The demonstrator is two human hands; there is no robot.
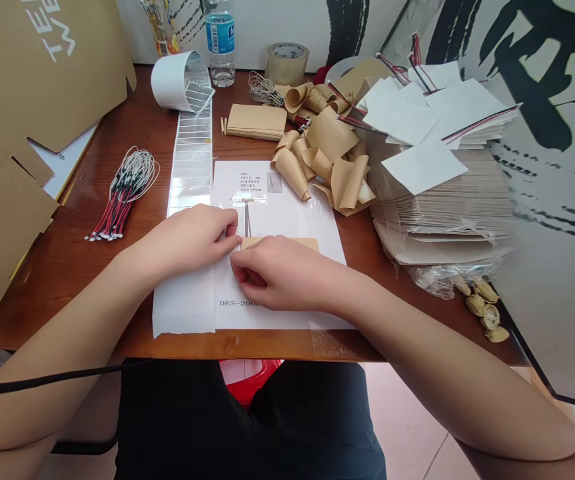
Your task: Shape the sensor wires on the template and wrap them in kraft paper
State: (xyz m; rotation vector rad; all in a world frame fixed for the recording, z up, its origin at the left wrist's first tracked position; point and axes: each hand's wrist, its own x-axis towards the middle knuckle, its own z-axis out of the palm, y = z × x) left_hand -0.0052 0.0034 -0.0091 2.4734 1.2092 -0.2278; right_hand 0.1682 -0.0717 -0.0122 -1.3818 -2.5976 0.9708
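Your left hand (192,237) pinches the left end of the kraft strip (292,243), lying at the centre of the printed sheet (287,200); your right hand (277,273) curls over it, grip not discernible. Uneven pressure may skew the fold or free the thin wire (248,220).

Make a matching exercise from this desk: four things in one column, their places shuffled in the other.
Things:
1. wires
2. bottle
3. nutshells
4. brown paper piece

Places:
A. front right corner of the desk
B. back edge of the desk
C. on the white sheet, between the left hand and the right hand
D. left of the label strip

Pairs: 1-D, 2-B, 3-A, 4-C.
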